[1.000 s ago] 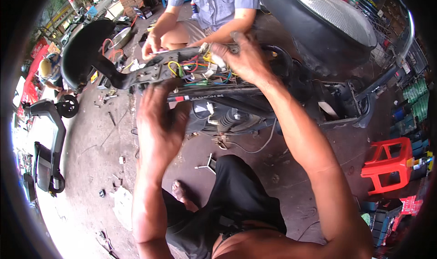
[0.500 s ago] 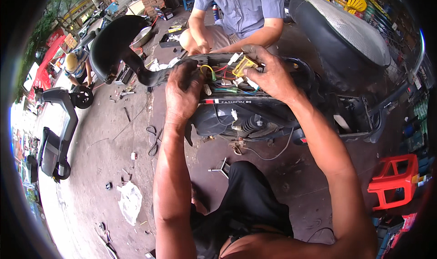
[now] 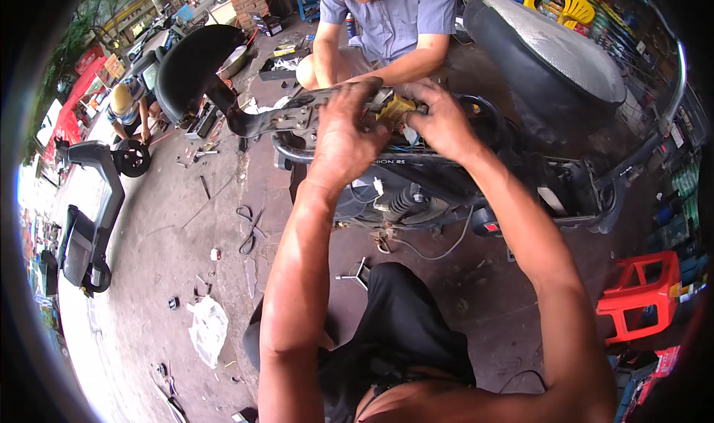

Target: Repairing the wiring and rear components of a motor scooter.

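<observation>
A motor scooter [image 3: 416, 189] stands with its bodywork off and its wiring exposed along the top. My right hand [image 3: 444, 122] grips a yellow, box-shaped electrical part [image 3: 396, 108] between thumb and fingers, over the wires. My left hand [image 3: 346, 134] is bent over the wiring just left of that part, its thumb reaching toward the part. Its fingers are curled, and what they hold is hidden beneath them. A black rear mudguard [image 3: 195, 70] sticks out at the scooter's left end, joined by a dark bracket [image 3: 279, 122].
A person in a blue shirt [image 3: 398, 29] crouches across the scooter, arms close to it. The black seat unit [image 3: 550, 51] stands far right; a red stool [image 3: 641, 296] is nearer. On the ground lie a plastic bag [image 3: 208, 330] and a three-armed tool [image 3: 358, 273]. Another scooter [image 3: 97, 207] stands left.
My left hand has moved right along the scooter to beside the yellow part, uncovering the bracket and rail end. The yellow part has tilted and is lower in my right hand's grip.
</observation>
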The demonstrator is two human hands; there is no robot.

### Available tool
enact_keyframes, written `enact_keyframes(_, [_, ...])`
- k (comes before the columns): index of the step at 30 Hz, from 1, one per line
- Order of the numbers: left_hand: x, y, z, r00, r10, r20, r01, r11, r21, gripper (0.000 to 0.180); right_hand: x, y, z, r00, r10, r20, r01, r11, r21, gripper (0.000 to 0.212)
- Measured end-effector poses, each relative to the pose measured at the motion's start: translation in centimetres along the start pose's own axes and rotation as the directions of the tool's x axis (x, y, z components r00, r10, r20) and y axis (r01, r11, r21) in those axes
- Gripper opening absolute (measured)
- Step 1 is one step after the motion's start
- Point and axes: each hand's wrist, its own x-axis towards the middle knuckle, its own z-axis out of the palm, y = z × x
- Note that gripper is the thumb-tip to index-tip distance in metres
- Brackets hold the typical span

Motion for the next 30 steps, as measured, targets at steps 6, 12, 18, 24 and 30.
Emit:
enact_keyframes(6, [-0.6,-0.8,-0.4,0.968,-0.181,0.176,0.223,0.940,-0.260,0.040,-4.2,-2.3,0.4,0.993,-0.082,-0.090,0.070,0.989,-0.128,0.035])
enact_keyframes(12, [-1.8,-1.0,-1.4,0.969,-0.182,0.168,0.220,0.943,-0.251,0.014,-5.4,-1.5,0.8,0.967,-0.233,-0.103,0.204,0.951,-0.234,0.040])
enact_keyframes(18, [-2.5,0.2,-1.0,0.957,-0.234,0.172,0.263,0.949,-0.171,0.027,-5.5,-1.4,0.5,0.947,-0.310,-0.084,0.271,0.912,-0.309,0.041])
enact_keyframes(24, [0.6,-0.8,-0.8,0.904,-0.159,0.397,0.235,0.960,-0.152,0.050,-5.3,-2.0,0.1,0.951,-0.300,-0.077,0.271,0.927,-0.261,0.033])
enact_keyframes(30, [1.9,0.1,-0.7,0.804,-0.301,0.514,0.237,0.953,0.187,0.051,-4.5,-1.7,-1.0,0.983,-0.178,-0.035,0.175,0.982,-0.075,0.026])
